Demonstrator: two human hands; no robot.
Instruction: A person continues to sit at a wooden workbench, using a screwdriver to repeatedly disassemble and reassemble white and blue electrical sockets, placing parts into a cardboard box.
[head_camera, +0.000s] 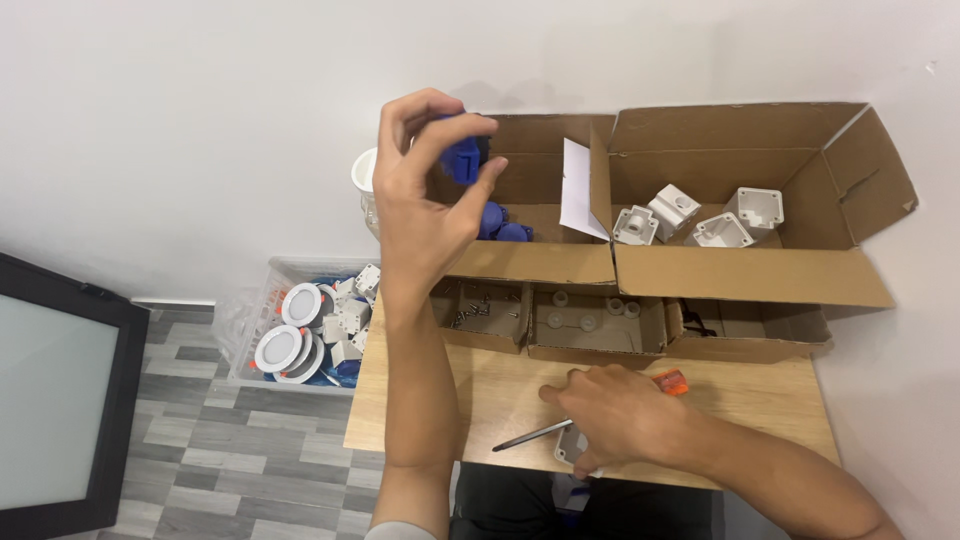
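Left hand (425, 195) pinched a blue part (462, 158) above the cardboard box (540, 262); right hand (620, 415) gripped a white housing (572, 447), whose light pinch risked dropping the part.

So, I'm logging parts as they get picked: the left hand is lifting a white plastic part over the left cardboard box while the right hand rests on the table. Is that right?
Not quite. In the head view the part in the left hand is blue, not white. It is held over the left cardboard box, and the right hand rests on the table.
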